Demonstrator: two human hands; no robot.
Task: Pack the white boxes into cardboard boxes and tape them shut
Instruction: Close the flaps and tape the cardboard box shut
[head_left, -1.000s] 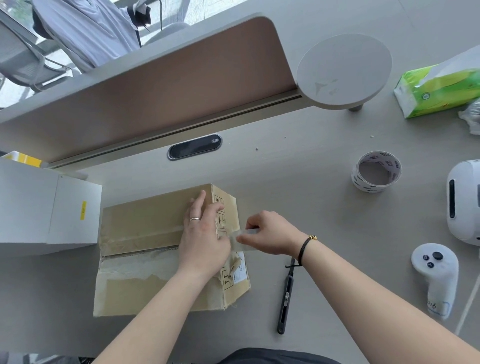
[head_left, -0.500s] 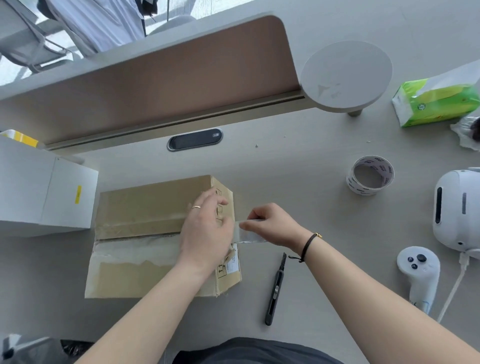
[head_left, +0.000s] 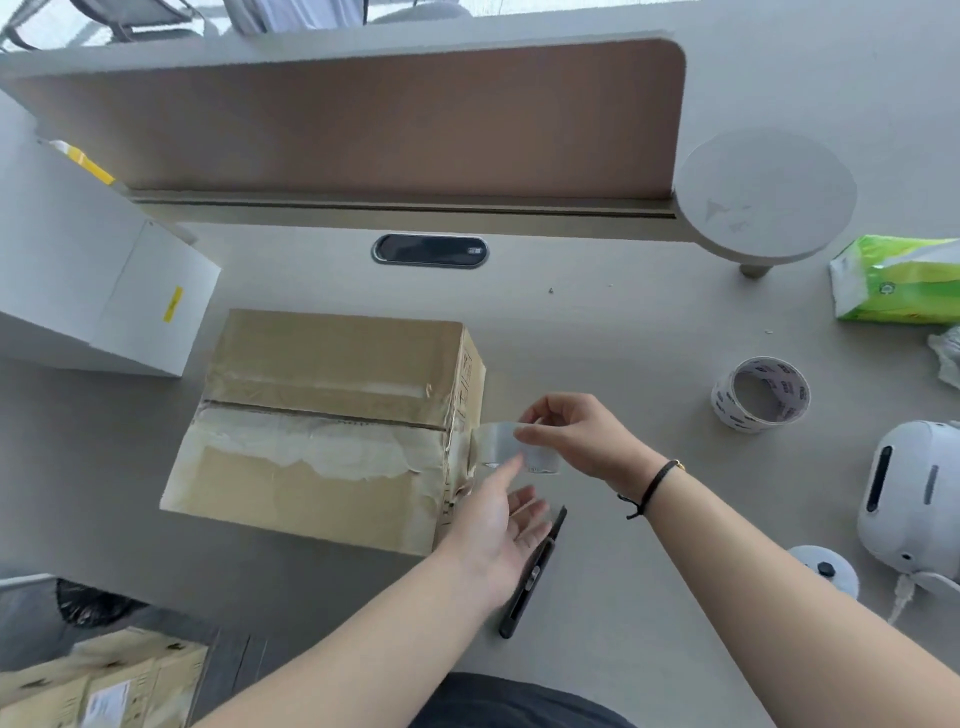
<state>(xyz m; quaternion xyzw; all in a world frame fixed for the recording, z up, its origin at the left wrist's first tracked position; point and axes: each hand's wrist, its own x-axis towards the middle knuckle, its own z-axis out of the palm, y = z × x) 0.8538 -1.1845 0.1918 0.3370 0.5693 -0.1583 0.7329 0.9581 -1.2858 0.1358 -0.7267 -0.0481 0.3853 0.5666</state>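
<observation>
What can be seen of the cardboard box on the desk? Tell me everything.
The cardboard box is brown, worn, and sits flat on the desk, flaps closed along a centre seam. Torn whitish tape residue runs beside the seam. A clear tape strip hangs off its right end, pinched by the right hand. The left hand hovers nearby.

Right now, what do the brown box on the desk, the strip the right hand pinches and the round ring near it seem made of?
The brown box looks like matte corrugated cardboard, its surface torn where old tape peeled paper off. The strip pinched by the right hand looks like clear glossy plastic tape, see-through with a sheen. The round ring is probably a tape roll, printed on its inside.
</observation>
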